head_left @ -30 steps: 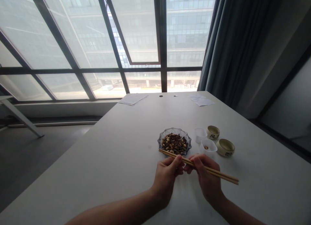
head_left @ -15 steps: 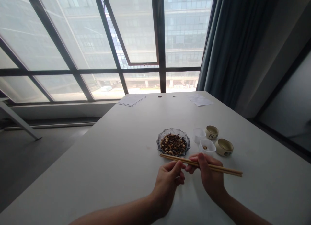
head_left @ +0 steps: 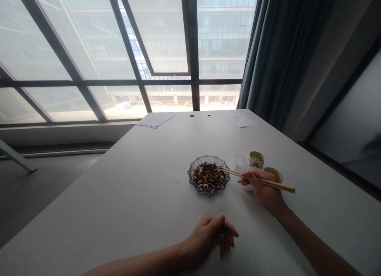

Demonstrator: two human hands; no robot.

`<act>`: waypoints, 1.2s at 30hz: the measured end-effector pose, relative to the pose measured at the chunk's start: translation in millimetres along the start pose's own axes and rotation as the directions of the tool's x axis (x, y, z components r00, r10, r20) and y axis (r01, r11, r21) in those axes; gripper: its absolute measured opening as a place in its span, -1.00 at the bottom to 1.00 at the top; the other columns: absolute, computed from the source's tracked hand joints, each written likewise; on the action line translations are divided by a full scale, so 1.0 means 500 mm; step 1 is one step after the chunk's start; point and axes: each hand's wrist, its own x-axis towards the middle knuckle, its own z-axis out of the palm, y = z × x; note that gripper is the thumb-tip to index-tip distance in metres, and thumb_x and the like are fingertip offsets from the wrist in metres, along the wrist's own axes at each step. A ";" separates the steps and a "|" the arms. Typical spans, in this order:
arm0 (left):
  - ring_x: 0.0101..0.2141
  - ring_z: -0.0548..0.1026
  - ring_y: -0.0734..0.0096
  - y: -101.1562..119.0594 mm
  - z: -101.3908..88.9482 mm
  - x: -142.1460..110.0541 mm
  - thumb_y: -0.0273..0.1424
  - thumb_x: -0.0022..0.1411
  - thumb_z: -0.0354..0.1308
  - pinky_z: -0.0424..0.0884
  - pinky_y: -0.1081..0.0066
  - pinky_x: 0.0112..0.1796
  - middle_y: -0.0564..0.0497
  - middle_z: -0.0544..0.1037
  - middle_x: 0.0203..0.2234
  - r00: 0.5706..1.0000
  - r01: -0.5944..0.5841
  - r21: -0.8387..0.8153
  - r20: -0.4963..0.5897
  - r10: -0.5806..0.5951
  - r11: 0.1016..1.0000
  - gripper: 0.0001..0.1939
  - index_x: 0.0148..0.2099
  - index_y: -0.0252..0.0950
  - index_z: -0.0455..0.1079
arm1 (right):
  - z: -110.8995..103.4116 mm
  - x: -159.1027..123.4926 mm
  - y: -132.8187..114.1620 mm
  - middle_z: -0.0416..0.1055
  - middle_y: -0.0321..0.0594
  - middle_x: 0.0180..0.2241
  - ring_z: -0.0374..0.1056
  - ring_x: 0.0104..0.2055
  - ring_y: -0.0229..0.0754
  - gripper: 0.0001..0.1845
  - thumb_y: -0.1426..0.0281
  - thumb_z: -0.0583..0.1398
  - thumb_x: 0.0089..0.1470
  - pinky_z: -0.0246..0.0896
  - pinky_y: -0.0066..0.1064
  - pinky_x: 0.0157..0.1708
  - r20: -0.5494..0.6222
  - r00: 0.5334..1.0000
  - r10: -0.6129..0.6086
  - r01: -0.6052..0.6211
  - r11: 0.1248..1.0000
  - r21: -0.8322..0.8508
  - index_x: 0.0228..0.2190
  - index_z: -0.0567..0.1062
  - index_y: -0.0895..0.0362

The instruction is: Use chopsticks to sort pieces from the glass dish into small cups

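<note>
My right hand [head_left: 263, 188] is closed round a pair of wooden chopsticks [head_left: 275, 185]. Their tips reach over the right side of a scalloped glass bowl [head_left: 190, 180] filled with mixed seeds and nuts [head_left: 208, 176]. Whether the tips pinch a piece is too small to tell. Lower down, in front of the bowl, my left hand [head_left: 212, 236] hangs over the table with loosely bent fingers and nothing in them. Behind my right hand stand a clear plastic cup [head_left: 240, 161] and two beige ceramic cups, one with a dark character [head_left: 256, 159], the other partly covered [head_left: 276, 174].
The white table [head_left: 133, 196] runs back to a large framed window [head_left: 166, 37]. Sheets of paper lie at its far left [head_left: 156, 119] and far right [head_left: 242, 120]. A dark blue curtain [head_left: 276, 61] hangs at the right.
My right hand has moved forward and right, bringing the chopstick tips over the bowl. My left hand has come away from the chopsticks, dropping nearer to me, its fingers loosened.
</note>
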 end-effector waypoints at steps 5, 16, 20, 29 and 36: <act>-0.59 0.37 0.46 -0.002 -0.001 0.002 0.17 0.19 0.33 0.26 0.48 -0.52 -0.05 0.48 -0.60 1.000 -0.011 -0.007 0.006 0.011 1.000 -0.33 -0.35 -0.46 0.62 | -0.010 0.004 -0.003 0.68 -0.09 -0.36 0.64 -0.36 -0.02 -0.61 0.05 0.31 0.27 0.61 -0.27 -0.33 0.071 0.997 0.027 -0.022 0.997 -0.069 -0.31 0.68 0.13; -0.59 0.38 0.45 0.002 0.003 0.003 0.11 0.19 0.35 0.23 0.48 -0.54 -0.02 0.50 -0.58 1.000 -0.016 0.028 0.026 0.015 0.999 -0.40 -0.25 -0.43 0.60 | 0.011 0.033 -0.053 0.53 -0.22 -0.49 0.47 -0.44 -0.14 -0.54 0.08 0.16 0.40 0.36 -0.31 -0.37 0.313 0.934 -0.171 0.268 0.915 -0.301 -0.43 0.59 0.09; -0.58 0.38 0.44 0.004 0.005 0.003 0.11 0.19 0.35 0.22 0.46 -0.53 -0.03 0.49 -0.58 1.000 -0.012 0.041 0.029 0.011 0.999 -0.40 -0.27 -0.44 0.58 | 0.014 0.042 -0.045 0.51 -0.22 -0.50 0.45 -0.45 -0.14 -0.53 0.08 0.16 0.40 0.32 -0.30 -0.38 0.324 0.931 -0.169 0.275 0.908 -0.315 -0.44 0.59 0.09; -0.59 0.36 0.44 0.003 0.004 0.005 0.07 0.21 0.32 0.23 0.44 -0.50 -0.03 0.50 -0.58 0.999 -0.003 0.064 0.032 0.001 0.998 -0.44 -0.29 -0.42 0.57 | 0.019 0.053 -0.039 0.51 -0.24 -0.47 0.45 -0.43 -0.16 -0.58 0.11 0.20 0.38 0.32 -0.33 -0.35 0.344 0.922 -0.179 0.293 0.902 -0.316 -0.43 0.59 0.08; -0.59 0.36 0.44 0.005 0.007 0.004 0.08 0.18 0.33 0.23 0.43 -0.50 -0.02 0.49 -0.58 1.000 -0.001 0.068 0.021 0.000 0.998 -0.44 -0.30 -0.42 0.56 | 0.024 0.052 -0.010 0.55 -0.20 -0.44 0.49 -0.41 -0.15 -0.53 0.06 0.18 0.39 0.39 -0.33 -0.35 0.322 0.931 -0.172 0.266 0.924 -0.275 -0.44 0.60 0.07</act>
